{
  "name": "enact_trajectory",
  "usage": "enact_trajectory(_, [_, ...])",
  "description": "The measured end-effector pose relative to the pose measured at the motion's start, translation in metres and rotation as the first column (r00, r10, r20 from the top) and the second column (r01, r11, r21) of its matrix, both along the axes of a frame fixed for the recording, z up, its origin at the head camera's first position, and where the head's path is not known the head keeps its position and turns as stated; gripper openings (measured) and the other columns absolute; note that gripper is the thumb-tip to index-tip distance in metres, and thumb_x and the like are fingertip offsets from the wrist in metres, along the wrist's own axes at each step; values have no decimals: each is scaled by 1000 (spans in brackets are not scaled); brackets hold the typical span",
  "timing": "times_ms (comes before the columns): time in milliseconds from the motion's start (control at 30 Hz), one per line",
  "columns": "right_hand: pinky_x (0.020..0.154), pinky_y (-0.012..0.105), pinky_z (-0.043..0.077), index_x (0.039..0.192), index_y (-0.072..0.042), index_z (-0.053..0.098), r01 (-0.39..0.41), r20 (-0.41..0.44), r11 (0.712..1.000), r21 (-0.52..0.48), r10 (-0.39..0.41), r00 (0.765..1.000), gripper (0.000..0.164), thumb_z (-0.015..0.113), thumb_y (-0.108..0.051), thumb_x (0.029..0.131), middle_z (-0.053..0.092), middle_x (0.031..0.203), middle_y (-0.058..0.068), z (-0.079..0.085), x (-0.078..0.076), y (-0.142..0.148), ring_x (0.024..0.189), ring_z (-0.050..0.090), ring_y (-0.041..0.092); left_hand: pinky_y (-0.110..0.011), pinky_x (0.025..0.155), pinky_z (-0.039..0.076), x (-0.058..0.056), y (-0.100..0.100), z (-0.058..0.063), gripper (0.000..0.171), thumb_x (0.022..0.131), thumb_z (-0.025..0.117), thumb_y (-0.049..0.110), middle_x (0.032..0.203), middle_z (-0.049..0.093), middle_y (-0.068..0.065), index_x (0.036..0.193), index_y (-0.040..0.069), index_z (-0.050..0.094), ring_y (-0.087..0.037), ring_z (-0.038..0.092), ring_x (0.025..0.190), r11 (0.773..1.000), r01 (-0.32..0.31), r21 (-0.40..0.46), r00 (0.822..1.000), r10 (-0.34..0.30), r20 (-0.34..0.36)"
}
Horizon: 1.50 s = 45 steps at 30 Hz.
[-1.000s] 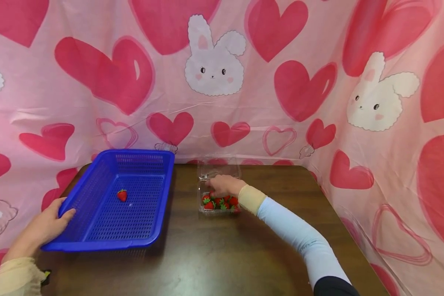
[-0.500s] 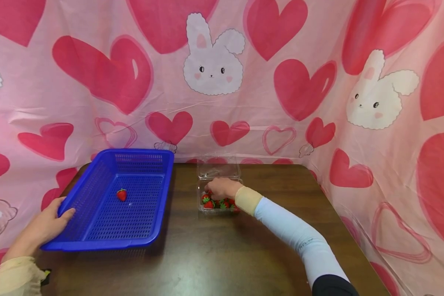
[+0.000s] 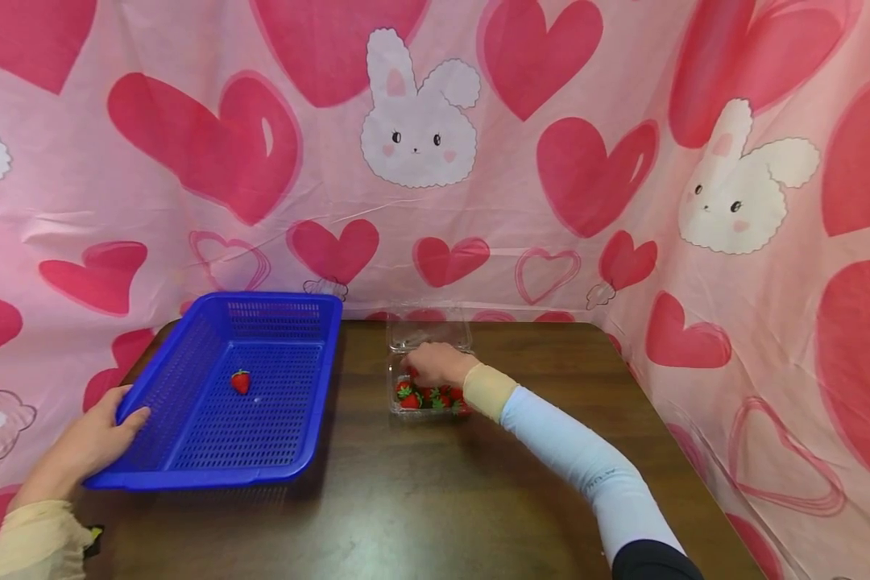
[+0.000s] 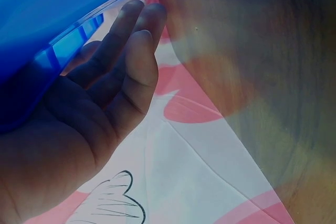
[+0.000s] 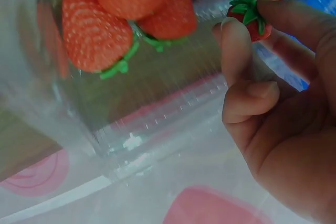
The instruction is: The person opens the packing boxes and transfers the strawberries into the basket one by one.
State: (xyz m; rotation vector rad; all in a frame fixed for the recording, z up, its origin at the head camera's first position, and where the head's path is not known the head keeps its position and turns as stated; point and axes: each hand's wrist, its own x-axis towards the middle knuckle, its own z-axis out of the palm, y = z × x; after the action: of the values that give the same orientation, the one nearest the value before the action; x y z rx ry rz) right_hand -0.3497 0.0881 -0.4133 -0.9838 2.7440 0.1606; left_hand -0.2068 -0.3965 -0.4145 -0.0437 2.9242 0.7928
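Observation:
At the left of the head view, my left hand (image 3: pixel 96 439) grips the side rim of a blue plastic basket (image 3: pixel 312 403), thumb over the rim. From below, the left wrist view has the fingers (image 4: pixel 142 56) bent under the basket's rim. One red strawberry (image 3: pixel 241 382) lies on the basket floor. My right hand (image 3: pixel 438 364) is over an open clear plastic box (image 3: pixel 394 379) holding several strawberries (image 3: pixel 409 400). In the right wrist view, thumb and fingers pinch a strawberry (image 5: pixel 251 17) by its green leafy top, beside other strawberries (image 5: pixel 97 32).
The box's clear lid (image 3: pixel 429 332) stands raised behind it. Both containers are on a brown wooden table (image 3: pixel 406 499). A pink cloth with hearts and rabbits (image 3: pixel 420 217) hangs close behind and to the right. A small dark object (image 3: pixel 94 540) lies near the left sleeve.
My right hand has dipped into the strawberry box and then come up slightly, a strawberry now between its fingers. The left hand and basket stay nearly still.

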Motion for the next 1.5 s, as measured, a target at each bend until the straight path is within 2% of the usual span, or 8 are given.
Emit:
enact_trajectory(167, [70,39,57,102,-19,68,-6,-51,998,-58,3,999,14,69,-24,89,69,87,-1,14,0,2,75,62,18,-65,77,48,1,-1,-2,69,103,44,31,118,43,-49,142,-19,16,-57,56,92,1000,-3,9,1000,4,-21])
enact_trajectory(300, [65,33,53,101,-17,67,-55,-72,994,-95,48,996,12,69,-22,89,64,79,-3,26,0,2,67,54,15,-65,77,47,1,-2,-5,68,103,45,30,117,44,-49,141,-19,18,-57,55,91,1000,-2,-2,999,2,-35])
enact_trajectory(533, [69,28,55,106,-15,66,-98,-68,983,-156,88,994,17,67,-22,91,65,82,-3,48,0,-5,69,57,15,-65,77,47,-1,0,-3,68,103,44,32,119,43,-48,141,-17,19,-56,55,92,1000,-2,-5,999,2,-39])
enact_trajectory(667, [68,26,55,108,-15,65,-139,-72,976,-168,129,989,17,66,-22,92,64,82,-2,59,2,-17,69,57,15,-65,78,47,0,1,-4,67,103,44,31,120,43,-49,141,-18,20,-57,54,94,1000,1,1,999,0,-42])
enact_trajectory(867, [64,22,49,97,-16,61,-199,-108,959,-204,180,978,7,64,-20,93,59,75,-3,73,3,-38,68,56,13,-67,80,45,-2,2,-1,61,102,44,26,119,44,-49,139,-18,22,-59,53,95,1000,4,-1,997,-4,-83])
enact_trajectory(967, [63,21,48,96,-16,61,-212,-112,951,-226,191,975,7,64,-22,93,59,75,-4,80,2,-48,68,56,13,-69,82,44,-3,2,1,63,103,44,27,120,42,-49,139,-19,21,-61,52,97,1000,10,-7,997,-10,-74])
enact_trajectory(1267, [67,27,51,113,-17,65,-270,-145,939,-213,243,959,21,62,-25,95,63,84,-2,87,1,-85,75,58,15,-67,81,44,-3,2,-4,61,102,46,26,120,44,-49,138,-18,24,-60,52,97,1000,4,0,995,-4,-95])
enact_trajectory(1500, [66,21,45,107,-14,64,-298,-110,915,-272,278,954,16,60,-24,96,59,84,-4,86,2,-115,75,55,11,-66,80,45,-2,-1,-5,61,102,46,26,118,45,-49,138,-18,24,-59,53,94,1000,4,-3,994,-4,-107])
